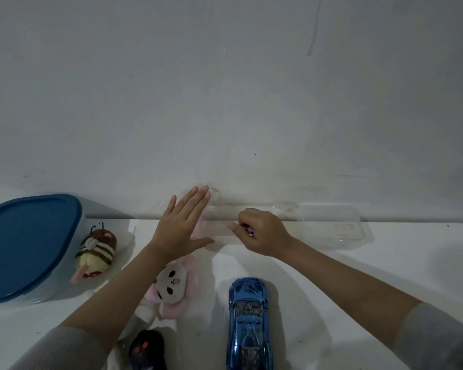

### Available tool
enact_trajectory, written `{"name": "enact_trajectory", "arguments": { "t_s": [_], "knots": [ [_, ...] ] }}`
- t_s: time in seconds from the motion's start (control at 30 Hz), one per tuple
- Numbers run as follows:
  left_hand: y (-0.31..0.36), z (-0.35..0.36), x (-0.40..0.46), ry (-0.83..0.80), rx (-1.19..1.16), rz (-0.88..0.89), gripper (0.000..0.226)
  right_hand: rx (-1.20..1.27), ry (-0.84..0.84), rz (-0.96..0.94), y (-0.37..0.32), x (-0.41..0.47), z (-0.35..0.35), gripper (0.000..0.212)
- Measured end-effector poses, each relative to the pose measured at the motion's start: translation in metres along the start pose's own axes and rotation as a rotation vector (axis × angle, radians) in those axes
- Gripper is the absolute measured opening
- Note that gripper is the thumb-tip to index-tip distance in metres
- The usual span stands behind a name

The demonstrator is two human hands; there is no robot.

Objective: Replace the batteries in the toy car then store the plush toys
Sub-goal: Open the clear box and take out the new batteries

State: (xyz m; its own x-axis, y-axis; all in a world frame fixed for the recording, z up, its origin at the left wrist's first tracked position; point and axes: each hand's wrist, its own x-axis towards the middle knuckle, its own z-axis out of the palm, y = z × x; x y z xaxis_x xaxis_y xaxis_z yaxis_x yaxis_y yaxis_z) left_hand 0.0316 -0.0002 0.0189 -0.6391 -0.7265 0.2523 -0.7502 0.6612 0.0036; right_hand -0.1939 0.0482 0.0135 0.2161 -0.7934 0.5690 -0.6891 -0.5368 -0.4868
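Note:
The blue toy car (247,321) stands on its wheels on the white table (358,276), nose toward the wall. My right hand (262,232) is beyond it, fingers curled around a small dark item that looks like a battery (249,230), over a clear plastic box (222,225). My left hand (183,225) is flat with fingers straight, against the left side of that box. A striped bee plush (96,253) lies at the left. A pink plush with a pale face (173,284) sits partly under my left forearm.
A large container with a blue lid (27,244) fills the left edge. A second clear plastic tray (334,225) sits against the wall at the right. A black remote with red buttons (146,351) lies at the front edge. The wall stands right behind the table.

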Motion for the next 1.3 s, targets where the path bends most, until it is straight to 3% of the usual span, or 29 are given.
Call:
{"name": "enact_trajectory", "arguments": {
  "t_s": [0.23,0.5,0.7,0.9,1.2,1.3],
  "knots": [
    [0.000,0.002,-0.002,-0.017,-0.003,-0.004,0.101,-0.239,0.012,0.013,0.008,-0.066,-0.012,0.038],
    [0.000,0.002,-0.003,-0.014,-0.015,-0.006,0.096,-0.296,0.072,0.088,0.021,-0.101,0.005,0.040],
    [0.000,0.001,-0.004,0.017,-0.026,0.002,0.093,-0.253,0.058,0.077,0.028,-0.099,0.013,0.046],
    [0.001,0.001,-0.003,0.012,-0.026,0.008,0.093,-0.202,0.072,0.091,0.023,-0.100,0.009,0.035],
    [0.001,0.004,-0.005,0.040,-0.019,0.014,0.093,-0.221,0.393,-0.065,0.007,-0.037,-0.035,0.014],
    [0.001,0.004,-0.004,0.070,0.005,0.038,0.088,-0.188,0.302,-0.018,0.011,-0.014,-0.041,0.021]
  ]
}}
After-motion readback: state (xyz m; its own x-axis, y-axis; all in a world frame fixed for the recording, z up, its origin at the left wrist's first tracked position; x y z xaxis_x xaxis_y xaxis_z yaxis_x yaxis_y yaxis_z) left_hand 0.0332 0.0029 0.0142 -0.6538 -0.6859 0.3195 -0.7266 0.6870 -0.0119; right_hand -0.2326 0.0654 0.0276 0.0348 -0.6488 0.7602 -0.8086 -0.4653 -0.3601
